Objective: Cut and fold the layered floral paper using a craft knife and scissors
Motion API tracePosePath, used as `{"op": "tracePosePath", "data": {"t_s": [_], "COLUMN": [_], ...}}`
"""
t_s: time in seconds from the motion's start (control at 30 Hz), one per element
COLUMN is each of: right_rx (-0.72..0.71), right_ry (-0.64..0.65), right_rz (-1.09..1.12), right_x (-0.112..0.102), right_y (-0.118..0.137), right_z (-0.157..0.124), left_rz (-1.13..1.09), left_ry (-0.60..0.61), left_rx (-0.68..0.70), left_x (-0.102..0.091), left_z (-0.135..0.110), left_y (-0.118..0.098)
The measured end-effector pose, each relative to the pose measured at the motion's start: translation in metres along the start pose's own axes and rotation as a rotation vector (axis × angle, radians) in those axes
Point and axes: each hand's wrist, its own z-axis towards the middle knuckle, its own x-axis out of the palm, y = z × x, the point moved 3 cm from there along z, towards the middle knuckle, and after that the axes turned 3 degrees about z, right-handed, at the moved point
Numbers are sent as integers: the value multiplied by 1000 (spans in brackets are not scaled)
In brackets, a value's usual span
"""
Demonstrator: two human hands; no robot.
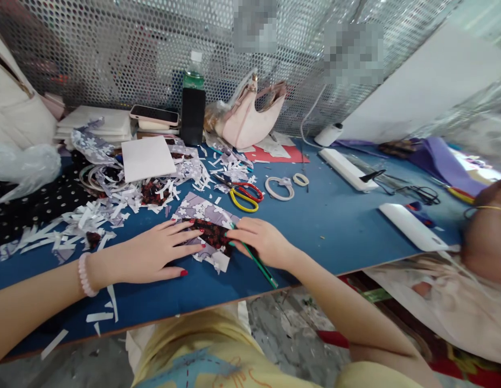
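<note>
My left hand point(143, 256) lies flat with its fingers apart, its fingertips on the left side of a small stack of fabric pieces. The stack has a lilac floral piece point(204, 207) and a dark red-and-black patterned piece point(214, 234) across it. My right hand point(266, 242) is closed around a green pencil point(262, 265) at the stack's right side. The pencil's tip end is partly hidden by the fingers. Just beyond the fabric lie scissors point(250, 199) with one red and one yellow handle loop.
Fabric scraps and strips point(125, 202) cover the blue table's left half, with a white square card point(148, 158) on top. At the back stand a bottle point(194, 81) and a pink bag point(250, 118). White power strips point(412, 226) lie right, near another person's arm point(488, 231).
</note>
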Motion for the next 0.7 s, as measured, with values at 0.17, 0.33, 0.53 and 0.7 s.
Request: {"op": "tracePosePath", "data": {"t_s": [0.17, 0.33, 0.53, 0.7], "right_rx": [128, 176, 523, 619], "right_ry": [167, 299, 309, 407], "right_rz": [-271, -436, -396, -279], "right_x": [-11, -14, -11, -3], "right_y": [-48, -71, -101, -125], "right_z": [-16, -24, -5, 11], "left_rz": [148, 275, 209, 121], "left_ry": [-17, 88, 123, 33], "left_rx": [-91, -241, -312, -290], "left_x": [5, 11, 2, 3], "left_z": [-8, -7, 0, -4], "left_y": [-18, -44, -41, -4]}}
